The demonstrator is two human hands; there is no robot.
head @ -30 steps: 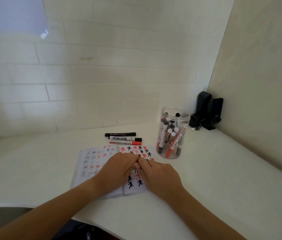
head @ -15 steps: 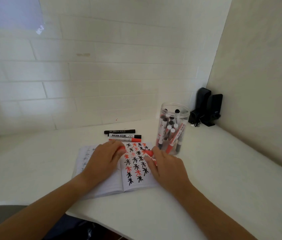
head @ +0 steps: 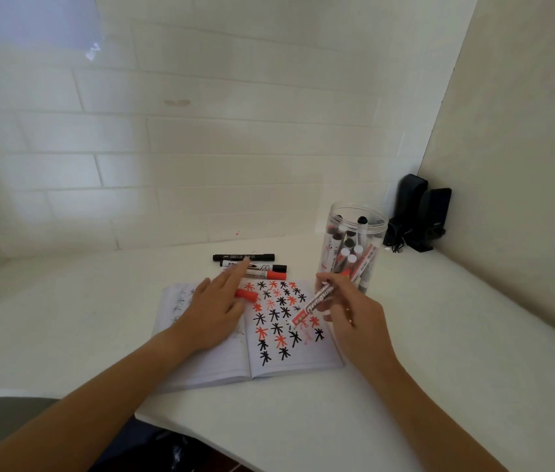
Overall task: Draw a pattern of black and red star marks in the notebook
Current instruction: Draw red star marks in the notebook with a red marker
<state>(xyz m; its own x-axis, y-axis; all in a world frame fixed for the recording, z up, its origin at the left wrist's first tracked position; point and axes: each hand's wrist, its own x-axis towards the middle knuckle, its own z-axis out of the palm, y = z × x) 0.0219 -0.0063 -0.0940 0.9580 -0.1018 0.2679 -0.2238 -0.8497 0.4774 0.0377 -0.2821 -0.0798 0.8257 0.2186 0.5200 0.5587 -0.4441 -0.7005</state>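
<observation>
On the near right page of the open notebook (head: 289,356), rows of black and red stars fill most of the space.
Head view: the right hand (head: 354,315) pinches an uncapped red marker (head: 313,303), tip down, likely ready to draw; the left hand (head: 215,311), fingers straight, holds the red cap (head: 247,295) and steadies the left page. Three markers (head: 252,266) lie just beyond; one jar (head: 351,247) holds spares.

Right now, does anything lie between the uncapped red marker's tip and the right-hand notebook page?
Nothing visible does. The right hand holds the red marker over the open page; the red cap sits under the left hand, off to the side.
</observation>
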